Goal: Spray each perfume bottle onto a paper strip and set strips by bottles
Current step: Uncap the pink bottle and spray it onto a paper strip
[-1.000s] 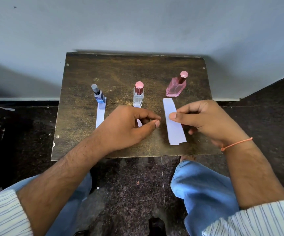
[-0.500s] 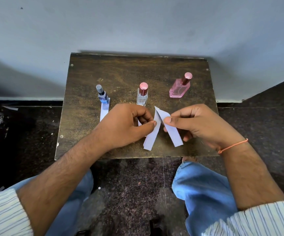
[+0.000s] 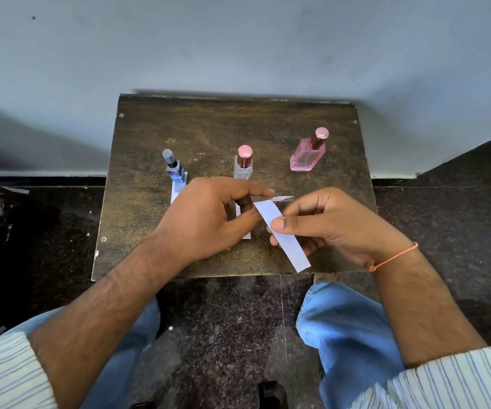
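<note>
The bench is standing against the wall, with three bottles in a row across it. The pink bottle is at about 1 o'clock from the two hands, the clear bottle at 12 o'clock, and the blue bottle at 11 o'clock.

The left hand is curling closed, its thumb and forefinger pinching the far end of the paper strip. The right hand is closing on the same strip, the thumb pressing it near its middle. The strip is held above the bench, near its front edge; its long axis is running from 11 o'clock to 5 o'clock.

The pink bottle is well apart from the strip and has no strip beside it, so I judge it is next; the right hand is nearer to it.

A strip is lying at the blue bottle, and another strip before the clear one, partly hidden.

No label or writing is readable on any bottle.
</note>
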`<state>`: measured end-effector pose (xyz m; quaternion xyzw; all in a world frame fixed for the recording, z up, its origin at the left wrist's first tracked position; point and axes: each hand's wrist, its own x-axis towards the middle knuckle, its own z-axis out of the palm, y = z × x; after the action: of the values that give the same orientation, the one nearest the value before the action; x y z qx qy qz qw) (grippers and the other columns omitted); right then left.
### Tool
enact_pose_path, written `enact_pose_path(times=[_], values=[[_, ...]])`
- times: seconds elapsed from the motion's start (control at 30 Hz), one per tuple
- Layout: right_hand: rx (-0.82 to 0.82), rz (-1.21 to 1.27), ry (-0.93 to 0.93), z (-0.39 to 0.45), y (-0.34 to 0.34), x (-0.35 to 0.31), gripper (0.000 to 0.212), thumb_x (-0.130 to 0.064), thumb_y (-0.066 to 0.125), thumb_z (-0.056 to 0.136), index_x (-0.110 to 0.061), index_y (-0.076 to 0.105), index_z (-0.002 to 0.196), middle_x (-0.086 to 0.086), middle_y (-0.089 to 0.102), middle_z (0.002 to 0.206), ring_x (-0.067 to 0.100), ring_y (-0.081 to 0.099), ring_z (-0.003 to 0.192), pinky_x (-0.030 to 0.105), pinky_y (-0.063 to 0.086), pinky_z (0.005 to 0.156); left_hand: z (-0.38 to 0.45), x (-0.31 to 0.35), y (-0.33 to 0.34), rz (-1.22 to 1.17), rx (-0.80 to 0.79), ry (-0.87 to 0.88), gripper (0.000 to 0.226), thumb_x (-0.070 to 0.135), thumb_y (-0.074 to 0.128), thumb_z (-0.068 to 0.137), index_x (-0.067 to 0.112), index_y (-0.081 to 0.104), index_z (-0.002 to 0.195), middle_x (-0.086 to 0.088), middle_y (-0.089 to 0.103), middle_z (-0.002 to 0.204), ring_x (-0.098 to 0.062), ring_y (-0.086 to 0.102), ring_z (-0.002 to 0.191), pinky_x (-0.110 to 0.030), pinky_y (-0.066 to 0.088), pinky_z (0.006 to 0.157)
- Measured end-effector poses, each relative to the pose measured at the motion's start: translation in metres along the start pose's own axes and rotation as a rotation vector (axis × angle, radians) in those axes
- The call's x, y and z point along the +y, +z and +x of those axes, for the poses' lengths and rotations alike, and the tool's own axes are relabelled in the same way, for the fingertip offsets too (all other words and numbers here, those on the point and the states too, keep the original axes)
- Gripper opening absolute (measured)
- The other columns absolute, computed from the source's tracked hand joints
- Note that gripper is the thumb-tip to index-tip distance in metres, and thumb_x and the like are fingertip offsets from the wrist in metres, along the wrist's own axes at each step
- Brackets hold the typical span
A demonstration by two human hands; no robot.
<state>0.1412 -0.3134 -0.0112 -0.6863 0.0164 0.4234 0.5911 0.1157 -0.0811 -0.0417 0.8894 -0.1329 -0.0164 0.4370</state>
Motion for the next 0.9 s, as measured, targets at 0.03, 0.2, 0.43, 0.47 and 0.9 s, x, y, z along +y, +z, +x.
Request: enact_pose_path(times=[0.03, 0.2, 0.43, 0.47, 0.9], values=[[-0.002, 0.005, 0.001, 0.000, 0.000, 0.000, 0.022, -0.030, 0.082, 0.078, -0.010, 0.086, 0.087, 0.011, 0.084, 0.090, 0.011, 0.072, 0.069, 0.024, 0.057, 0.059, 0.000, -0.001, 0.000, 0.007, 0.009, 0.022, 0.029, 0.026, 0.080, 0.095, 0.034, 0.081, 0.123, 0.016, 0.079, 0.087, 0.001, 0.061, 0.057, -0.003, 0.039, 0.057], [-0.016, 0.006, -0.021, -0.001, 0.004, -0.002, 0.019, -0.028, 0.082, 0.079, -0.014, 0.086, 0.091, 0.013, 0.084, 0.093, 0.015, 0.076, 0.078, 0.036, 0.059, 0.075, 0.002, -0.007, 0.002, 0.035, 0.029, 0.134, 0.022, 0.030, 0.077, 0.100, 0.029, 0.084, 0.121, 0.010, 0.073, 0.079, -0.007, 0.066, 0.068, -0.027, 0.052, 0.062], [0.018, 0.033, -0.036, 0.000, 0.013, -0.004, 0.021, -0.035, 0.082, 0.080, -0.015, 0.086, 0.085, 0.012, 0.082, 0.087, 0.019, 0.075, 0.078, 0.040, 0.056, 0.080, -0.001, -0.011, 0.002, 0.162, 0.050, 0.174, 0.025, 0.031, 0.073, 0.098, 0.030, 0.083, 0.121, 0.007, 0.079, 0.087, -0.013, 0.075, 0.078, -0.029, 0.056, 0.062], [0.011, 0.035, -0.032, 0.000, 0.013, -0.005, 0.020, -0.033, 0.082, 0.080, -0.015, 0.086, 0.086, 0.012, 0.082, 0.086, 0.019, 0.075, 0.077, 0.040, 0.056, 0.080, -0.001, -0.012, 0.002, 0.169, 0.060, 0.169, 0.025, 0.031, 0.072, 0.098, 0.030, 0.083, 0.121, 0.006, 0.080, 0.089, -0.014, 0.077, 0.079, -0.033, 0.059, 0.062], [-0.046, 0.038, -0.039, -0.001, 0.010, -0.006, 0.015, -0.027, 0.085, 0.072, -0.012, 0.084, 0.075, 0.012, 0.078, 0.077, 0.014, 0.071, 0.065, 0.023, 0.056, 0.055, -0.003, -0.006, 0.004, 0.211, 0.041, 0.201, 0.034, 0.034, 0.058, 0.097, 0.026, 0.084, 0.118, 0.005, 0.082, 0.089, -0.020, 0.080, 0.081, -0.039, 0.063, 0.064]])
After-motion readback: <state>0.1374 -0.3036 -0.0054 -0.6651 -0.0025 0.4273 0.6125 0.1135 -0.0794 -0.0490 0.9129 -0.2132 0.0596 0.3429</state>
